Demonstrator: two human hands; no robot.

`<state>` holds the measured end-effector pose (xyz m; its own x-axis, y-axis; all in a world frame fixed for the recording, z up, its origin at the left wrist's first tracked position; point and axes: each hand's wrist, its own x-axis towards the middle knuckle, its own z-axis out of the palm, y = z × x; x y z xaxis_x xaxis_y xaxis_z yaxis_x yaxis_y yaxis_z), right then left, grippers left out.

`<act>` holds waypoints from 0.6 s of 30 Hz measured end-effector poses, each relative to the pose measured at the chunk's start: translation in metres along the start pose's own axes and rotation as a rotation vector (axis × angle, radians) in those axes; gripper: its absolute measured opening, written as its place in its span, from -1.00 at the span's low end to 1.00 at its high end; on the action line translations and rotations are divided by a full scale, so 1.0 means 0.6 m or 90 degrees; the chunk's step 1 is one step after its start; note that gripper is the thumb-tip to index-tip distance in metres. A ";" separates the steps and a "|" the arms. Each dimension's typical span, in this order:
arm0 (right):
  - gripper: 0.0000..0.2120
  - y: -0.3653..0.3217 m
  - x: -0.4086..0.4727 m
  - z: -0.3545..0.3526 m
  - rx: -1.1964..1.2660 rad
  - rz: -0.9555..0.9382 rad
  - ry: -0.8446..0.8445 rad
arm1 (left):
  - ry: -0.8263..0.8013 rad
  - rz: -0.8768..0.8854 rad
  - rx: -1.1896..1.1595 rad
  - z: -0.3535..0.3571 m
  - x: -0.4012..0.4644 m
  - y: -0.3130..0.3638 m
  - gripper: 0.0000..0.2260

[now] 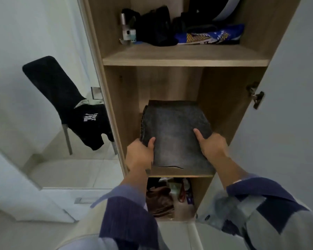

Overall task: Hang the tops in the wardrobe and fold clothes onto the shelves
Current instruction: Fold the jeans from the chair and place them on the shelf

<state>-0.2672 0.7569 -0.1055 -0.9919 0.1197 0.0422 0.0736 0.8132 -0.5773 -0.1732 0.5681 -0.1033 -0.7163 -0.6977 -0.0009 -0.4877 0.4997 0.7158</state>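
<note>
A folded dark grey garment (175, 134) lies on the middle shelf (181, 173) of the wooden wardrobe (116, 105). My left hand (140, 154) grips its front left edge, thumb on top. My right hand (210, 144) holds its front right edge, thumb pressed on the fabric. A black top with white print (90, 127) hangs over a black chair (51, 83) to the left of the wardrobe.
The upper shelf (184, 59) carries dark clothes (155, 27), a blue and yellow patterned item (210, 36) and a small bottle (126, 31). The lowest compartment holds brown and mixed items (163, 197). The white door (287, 105) stands open at right; another door (16, 159) at left.
</note>
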 end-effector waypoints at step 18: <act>-0.37 0.141 0.442 0.408 -0.067 0.014 0.076 | 0.005 0.083 0.175 0.489 0.420 -0.078 -0.50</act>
<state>-0.5492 0.7179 -0.3429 -0.9710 0.2002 0.1307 0.1119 0.8638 -0.4913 -0.4773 0.5197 -0.3419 -0.7782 -0.6222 0.0852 -0.5096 0.7048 0.4936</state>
